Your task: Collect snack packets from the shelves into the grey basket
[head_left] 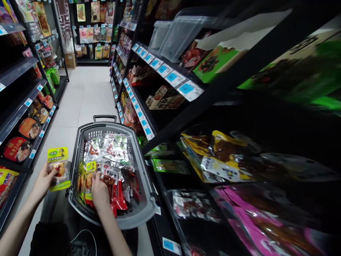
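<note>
My left hand [45, 179] grips a yellow-and-green snack packet [59, 169] with a clear middle, held up just left of the basket. Inside the grey shopping basket [145, 209], my right hand [99, 192] is closed at the top of a similar yellow snack packet [89, 177] near the left wall; its fingertips are partly hidden. Beside that hand lie red-and-white packets [112, 176] of vacuum-packed meat. Silver packets [114, 145] fill the far end of the basket.
Shelves with blue price tags [172, 76] rise close on the right, holding bagged snacks [226, 153] and clear plastic bins [181, 35]. On the left, a shelf carries round red food tubs [17, 149]. A pale tiled aisle [80, 89] leads to a far rack.
</note>
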